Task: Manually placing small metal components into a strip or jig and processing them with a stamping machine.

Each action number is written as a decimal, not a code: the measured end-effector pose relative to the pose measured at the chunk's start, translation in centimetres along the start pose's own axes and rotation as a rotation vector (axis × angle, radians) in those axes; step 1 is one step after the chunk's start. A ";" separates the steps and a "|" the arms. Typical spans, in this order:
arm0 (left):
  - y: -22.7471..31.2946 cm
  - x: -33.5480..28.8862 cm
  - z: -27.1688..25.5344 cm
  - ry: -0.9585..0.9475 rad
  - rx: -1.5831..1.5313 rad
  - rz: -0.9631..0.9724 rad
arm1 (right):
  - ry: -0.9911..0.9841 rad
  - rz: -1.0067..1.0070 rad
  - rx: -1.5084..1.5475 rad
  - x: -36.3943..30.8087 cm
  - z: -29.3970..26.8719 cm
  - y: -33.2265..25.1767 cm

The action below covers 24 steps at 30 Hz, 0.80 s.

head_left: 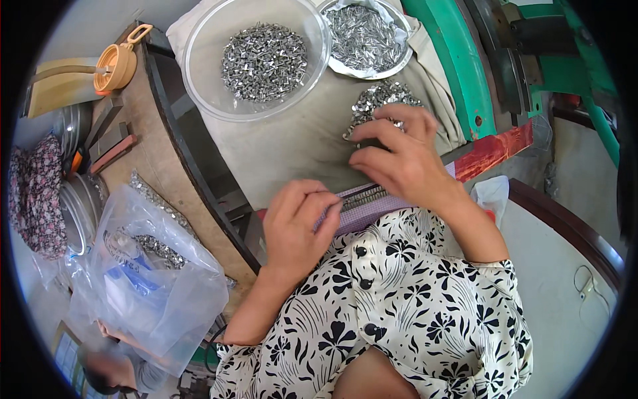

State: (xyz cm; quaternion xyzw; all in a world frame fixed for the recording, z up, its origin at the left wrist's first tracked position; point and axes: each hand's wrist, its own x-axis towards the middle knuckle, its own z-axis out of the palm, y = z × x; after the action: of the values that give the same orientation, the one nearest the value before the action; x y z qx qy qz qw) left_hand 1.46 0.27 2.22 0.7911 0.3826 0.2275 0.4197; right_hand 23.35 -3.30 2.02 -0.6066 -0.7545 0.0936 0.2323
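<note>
A loose pile of small shiny metal pieces [384, 97] lies on the grey cloth [286, 156]. Over its near edge is my right hand [407, 156], its fingers bent and apart; nothing shows between them. Closer to my body, my left hand [298, 223] is curled, thumb and forefinger drawn together. What they hold, if anything, is too small or hidden to make out. Between my hands runs a narrow dark strip [365, 194] with a row of small metal bits along it, above a purple checked fabric [372, 211]. My left fingertips are at the strip's left end.
Beyond the cloth stand a clear plastic bowl [193, 73] of metal pieces and a lined metal dish [403, 63] of thin silvery pieces. Green machinery [458, 73] borders the right. A wooden table [149, 143] at left bears an orange cup [117, 68] and plastic bag [166, 292]. Another person [119, 369] appears lower left.
</note>
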 end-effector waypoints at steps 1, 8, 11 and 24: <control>0.1 0.1 0.6 -0.009 -0.010 0.053 | 0.009 0.036 -0.014 -0.5 -0.2 0.0; 0.0 0.8 2.8 -0.147 0.117 0.220 | 0.072 0.177 -0.024 -1.5 0.6 -0.7; 0.0 0.7 3.2 -0.131 0.158 0.232 | 0.087 0.250 -0.024 -1.7 0.5 -1.1; -0.8 -1.0 2.2 -0.040 0.112 0.120 | 0.054 0.115 0.102 -4.3 -1.7 -0.8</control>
State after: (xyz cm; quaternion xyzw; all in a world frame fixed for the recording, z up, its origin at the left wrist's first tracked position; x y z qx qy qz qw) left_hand 2.00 -1.35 0.33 0.8391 0.3382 0.2147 0.3679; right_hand 24.13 -7.84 2.84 -0.6387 -0.7061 0.1285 0.2775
